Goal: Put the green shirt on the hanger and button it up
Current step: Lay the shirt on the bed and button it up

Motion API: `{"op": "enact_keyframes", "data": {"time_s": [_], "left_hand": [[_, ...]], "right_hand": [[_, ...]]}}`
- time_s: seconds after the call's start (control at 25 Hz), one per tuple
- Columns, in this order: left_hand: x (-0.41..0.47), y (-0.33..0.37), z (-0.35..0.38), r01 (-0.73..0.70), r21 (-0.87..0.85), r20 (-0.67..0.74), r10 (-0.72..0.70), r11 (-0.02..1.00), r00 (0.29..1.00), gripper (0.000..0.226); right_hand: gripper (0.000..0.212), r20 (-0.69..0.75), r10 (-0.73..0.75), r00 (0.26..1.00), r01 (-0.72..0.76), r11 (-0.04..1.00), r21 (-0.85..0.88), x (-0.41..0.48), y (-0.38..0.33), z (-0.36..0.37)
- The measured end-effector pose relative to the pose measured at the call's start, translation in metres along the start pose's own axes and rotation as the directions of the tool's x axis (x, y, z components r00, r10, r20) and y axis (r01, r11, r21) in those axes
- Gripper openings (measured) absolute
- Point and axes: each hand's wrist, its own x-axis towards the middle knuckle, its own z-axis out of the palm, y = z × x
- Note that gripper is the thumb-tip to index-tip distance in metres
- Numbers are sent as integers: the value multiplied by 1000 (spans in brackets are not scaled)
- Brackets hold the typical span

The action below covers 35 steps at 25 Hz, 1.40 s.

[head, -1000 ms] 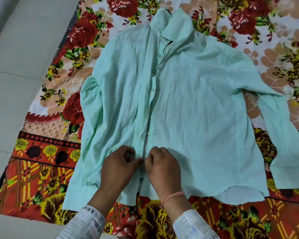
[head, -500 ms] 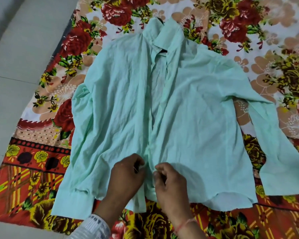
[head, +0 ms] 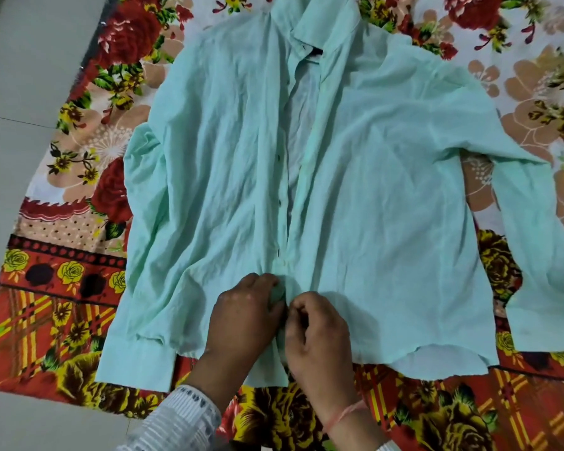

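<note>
The pale green shirt (head: 372, 190) lies flat, front up, on a floral sheet, collar at the far side and sleeves spread. Its front stands open from the collar down to about the lower third; small dark buttons show along the left placket. A dark bit at the collar opening may be the hanger; the rest of it is hidden. My left hand (head: 245, 317) pinches the left placket near the hem. My right hand (head: 319, 330) pinches the right placket edge against it, and the two hands touch.
A red, yellow and cream floral sheet (head: 62, 288) covers the floor under the shirt. Pale floor tiles (head: 20, 76) lie at the left and along the near edge. The shirt's right sleeve (head: 541, 271) runs down toward the right edge of view.
Both hands have shifted a little lower along the plackets toward the hem. The shirt's upper front has gaped open, and the view has moved closer.
</note>
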Motion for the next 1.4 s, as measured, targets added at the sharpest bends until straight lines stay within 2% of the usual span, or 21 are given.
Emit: {"op": "enact_keyframes", "data": {"time_s": [0.12, 0.2, 0.28, 0.32, 0.36, 0.4, 0.44, 0.52, 0.64, 0.72, 0.8, 0.92, 1.0, 1.08, 1.24, 1.4], "left_hand": [[4, -4, -5, 175, -53, 54, -172, 983, 984, 15], [3, -5, -14, 310, -164, 121, -293, 936, 948, 12], [3, -7, -23, 422, -381, 190, -377, 822, 907, 8], [2, -6, -27, 462, -483, 227, -403, 744, 887, 10], [1, -6, -29, 488, -562, 263, -414, 668, 871, 11], [1, -6, -30, 505, -619, 304, -409, 602, 860, 11], [0, -6, -31, 516, -654, 350, -384, 553, 855, 12], [0, -11, -31, 517, -690, 413, -312, 506, 856, 18], [2, -20, -31, 539, -698, 448, -299, 471, 843, 20], [2, -24, -31, 556, -704, 470, -298, 441, 831, 16], [1, -25, -30, 552, -703, 463, -302, 447, 834, 10], [-1, -28, -32, 459, -685, 334, -317, 566, 888, 9], [-1, -29, -37, 462, -729, 313, -354, 505, 881, 4], [-1, -28, -43, 492, -758, 362, -352, 428, 863, 3], [0, -27, -49, 503, -768, 396, -324, 396, 859, 3], [-5, -30, -49, 488, -766, 387, -306, 419, 870, 18]], "right_hand": [[11, -53, 206, 977, -194, 964, 182, 5, -1, -7], [11, -130, 292, 947, -254, 934, 252, 7, -8, -21], [9, -357, 215, 909, -132, 961, 243, 7, -22, -37], [8, -436, 108, 894, -44, 987, 155, 6, -29, -40], [7, -425, -2, 905, 35, 997, 68, 4, -36, -39], [6, -336, -41, 941, 63, 997, 53, 1, -40, -31], [6, -213, 8, 977, 14, 995, 101, 0, -43, -21], [5, -68, 189, 980, -170, 960, 221, 2, -41, -4], [6, -65, 321, 945, -287, 907, 310, 15, -33, 1], [7, -53, 315, 948, -286, 909, 302, 18, -32, -2], [6, -121, 216, 969, -191, 963, 188, 16, -33, -4], [4, -214, -4, 977, -4, 999, -37, 11, -35, -6], [4, -137, -2, 991, 8, 999, 42, 8, -42, -3], [4, -68, 32, 997, -23, 990, 136, 5, -47, 4], [5, -68, 103, 992, -86, 972, 220, 3, -46, 9], [5, -55, 141, 988, -123, 959, 255, 1, -45, 8]]}}
